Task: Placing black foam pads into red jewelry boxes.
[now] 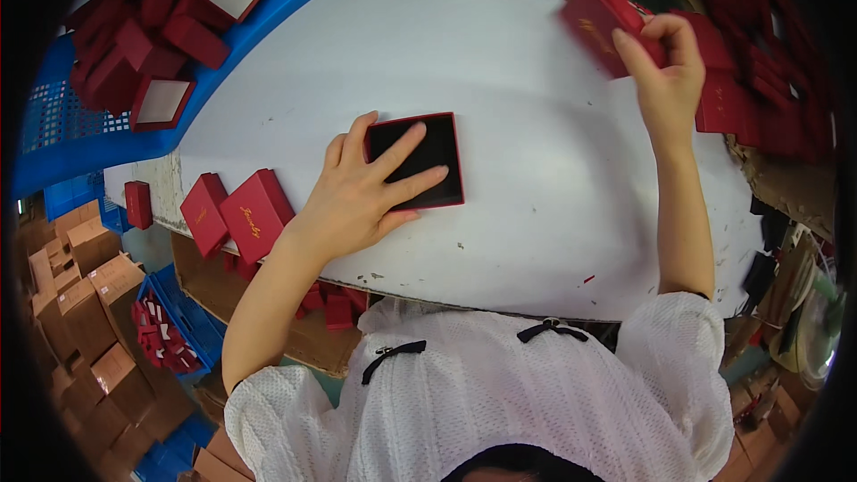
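On the white tabletop, my left hand [353, 183] spans a small red box base [459, 161]. Two of its fingers press on the black insert [412, 145] inside, while the thumb and another finger lie along the box's edges. At the far right, my right hand [669, 80] pinches a red box lid [600, 25] with gold lettering, thumb on the near face. The lid is tilted, raised and slightly blurred. Two red lettered boxes [256, 214] rest by the left front edge of the table, near my left forearm.
A blue crate [201, 94] of red boxes, some showing white interiors, stands at the back left. More red boxes [728, 107] are heaped at the right edge. A small red box [137, 205] sits far left. Cardboard cartons [116, 277] and a blue bin [192, 312] lie below.
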Available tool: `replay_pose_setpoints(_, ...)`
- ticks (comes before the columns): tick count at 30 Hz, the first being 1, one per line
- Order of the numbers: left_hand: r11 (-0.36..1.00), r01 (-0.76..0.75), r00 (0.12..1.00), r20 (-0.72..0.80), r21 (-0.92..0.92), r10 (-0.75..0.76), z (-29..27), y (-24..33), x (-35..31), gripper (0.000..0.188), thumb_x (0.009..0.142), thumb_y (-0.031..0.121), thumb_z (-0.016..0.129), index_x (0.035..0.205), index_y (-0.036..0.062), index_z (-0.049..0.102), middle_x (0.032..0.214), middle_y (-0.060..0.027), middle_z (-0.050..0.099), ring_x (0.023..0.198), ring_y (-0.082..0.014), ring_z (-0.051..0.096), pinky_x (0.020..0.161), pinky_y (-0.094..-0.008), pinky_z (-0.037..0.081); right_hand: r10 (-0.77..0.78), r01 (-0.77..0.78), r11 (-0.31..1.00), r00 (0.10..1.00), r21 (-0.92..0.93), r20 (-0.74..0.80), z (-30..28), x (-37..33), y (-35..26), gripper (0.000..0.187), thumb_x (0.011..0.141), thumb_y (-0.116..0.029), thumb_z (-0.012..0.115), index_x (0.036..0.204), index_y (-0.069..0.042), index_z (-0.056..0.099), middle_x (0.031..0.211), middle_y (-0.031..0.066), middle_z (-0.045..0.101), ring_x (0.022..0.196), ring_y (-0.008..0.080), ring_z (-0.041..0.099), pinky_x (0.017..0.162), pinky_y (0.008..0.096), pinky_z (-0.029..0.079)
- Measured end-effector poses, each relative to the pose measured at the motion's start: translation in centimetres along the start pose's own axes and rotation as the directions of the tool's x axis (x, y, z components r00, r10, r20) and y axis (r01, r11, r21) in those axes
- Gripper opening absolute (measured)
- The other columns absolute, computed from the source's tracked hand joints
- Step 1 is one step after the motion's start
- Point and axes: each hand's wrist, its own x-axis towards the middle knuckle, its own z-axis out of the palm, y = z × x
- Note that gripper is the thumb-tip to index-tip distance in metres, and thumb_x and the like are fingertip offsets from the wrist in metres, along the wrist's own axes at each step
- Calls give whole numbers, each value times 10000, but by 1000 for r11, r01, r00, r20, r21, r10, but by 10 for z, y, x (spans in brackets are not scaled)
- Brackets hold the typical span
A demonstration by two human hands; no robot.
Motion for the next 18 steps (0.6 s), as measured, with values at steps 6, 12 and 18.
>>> replay_pose_setpoints(6,646,-385,717,-655,-659,-241,53,5,34,923,591,294,827,1352,80,350,1379,-272,264,1235,-475,301,1001,-492,338,209,-321,943,773,85,599,78,-44,-15,215,860,-196,595,1016,-53,637,817,65,646,822,147,606,715,272,479)
replay_pose_setpoints(12,874,-153,937,-349,-461,-21,31,4,37,989,563,315,828,1363,21,326,1402,-241,268,1277,-406,294,1015,-504,309,-248,405,872,851,-277,462,83,-83,-35,263,784,-205,650,1003,-61,637,918,76,607,854,246,557,765,386,433)
replay_pose_setpoints(18,981,126,977,-151,-144,-148,5,12,9,994,572,392,803,1365,29,327,1401,-188,300,1287,-390,284,1049,-533,203,-321,521,848,650,-97,689,98,-57,-26,378,785,-216,653,1111,-36,592,1133,128,569,1082,287,496,940,418,344)
